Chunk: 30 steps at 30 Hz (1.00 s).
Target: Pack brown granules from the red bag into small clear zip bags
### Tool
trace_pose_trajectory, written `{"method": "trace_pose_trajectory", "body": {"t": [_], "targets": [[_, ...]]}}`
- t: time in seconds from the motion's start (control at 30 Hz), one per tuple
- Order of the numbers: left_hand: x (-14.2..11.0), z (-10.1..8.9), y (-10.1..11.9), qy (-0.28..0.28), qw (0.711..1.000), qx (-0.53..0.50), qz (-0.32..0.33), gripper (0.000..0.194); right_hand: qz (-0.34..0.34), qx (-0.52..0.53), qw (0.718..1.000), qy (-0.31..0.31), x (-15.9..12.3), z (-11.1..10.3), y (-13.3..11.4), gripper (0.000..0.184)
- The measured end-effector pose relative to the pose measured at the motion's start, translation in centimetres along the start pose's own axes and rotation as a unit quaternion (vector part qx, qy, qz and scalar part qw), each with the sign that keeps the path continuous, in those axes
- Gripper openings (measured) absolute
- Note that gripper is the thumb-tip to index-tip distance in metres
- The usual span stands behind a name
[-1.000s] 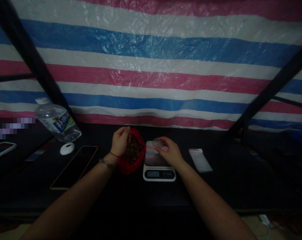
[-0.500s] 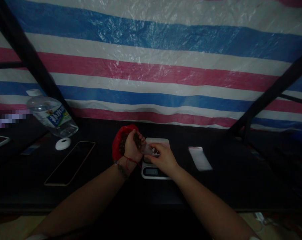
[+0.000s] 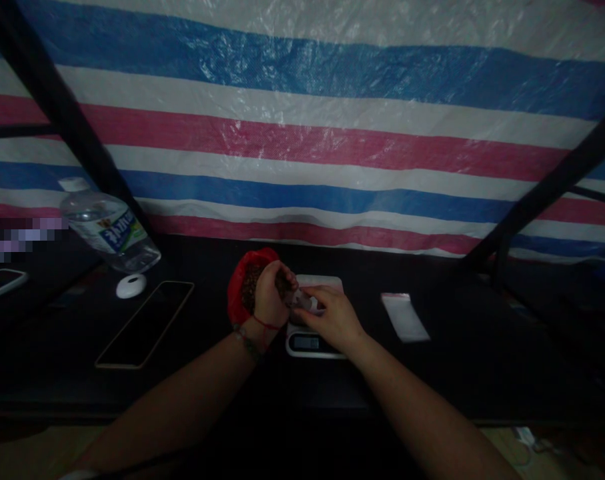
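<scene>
Left hand (image 3: 271,293) clenching pinch of brown bits over scale (image 3: 313,333), right hand (image 3: 331,317) fingers gripping small clear bag (image 3: 302,300) just beside red bag (image 3: 239,293) — narrow mouth sagging, bits likely spilling onto table (image 3: 232,373).

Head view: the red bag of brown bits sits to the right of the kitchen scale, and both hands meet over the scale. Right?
Not quite. In the head view the red bag sits to the left of the kitchen scale, not the right. The left hand and right hand do meet over the scale.
</scene>
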<state>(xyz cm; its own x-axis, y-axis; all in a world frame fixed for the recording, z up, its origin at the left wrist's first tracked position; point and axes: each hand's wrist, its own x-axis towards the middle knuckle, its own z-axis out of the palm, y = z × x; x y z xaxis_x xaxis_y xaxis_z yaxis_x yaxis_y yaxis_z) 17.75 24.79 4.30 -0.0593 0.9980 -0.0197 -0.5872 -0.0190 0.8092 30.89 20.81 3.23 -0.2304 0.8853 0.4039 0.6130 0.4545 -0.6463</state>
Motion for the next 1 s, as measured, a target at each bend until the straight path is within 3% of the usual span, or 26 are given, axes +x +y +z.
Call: {"method": "trace_pose_trajectory", "body": {"t": [0.1, 0.23, 0.77, 1.0], "targets": [[0.0, 0.4, 0.7, 0.023, 0.995, -0.098, -0.026, 0.024, 0.007, 0.002, 1.0, 0.003, 0.0, 0.0, -0.2, 0.039], [0.2, 0.4, 1.6, 0.039, 0.987, -0.147, -0.047, 0.023, 0.023, -0.01, 1.0, 0.006, 0.1, 0.2, -0.6, 0.038], [0.3, 0.2, 2.2, 0.044, 0.969, -0.236, -0.049, 0.021, -0.001, -0.057, 0.998, -0.001, 0.1, -0.2, -0.8, 0.039], [0.4, 0.2, 1.6, 0.044, 0.981, -0.187, -0.028, 0.023, -0.001, -0.035, 0.999, -0.013, -0.1, 0.2, -1.0, 0.034]]}}
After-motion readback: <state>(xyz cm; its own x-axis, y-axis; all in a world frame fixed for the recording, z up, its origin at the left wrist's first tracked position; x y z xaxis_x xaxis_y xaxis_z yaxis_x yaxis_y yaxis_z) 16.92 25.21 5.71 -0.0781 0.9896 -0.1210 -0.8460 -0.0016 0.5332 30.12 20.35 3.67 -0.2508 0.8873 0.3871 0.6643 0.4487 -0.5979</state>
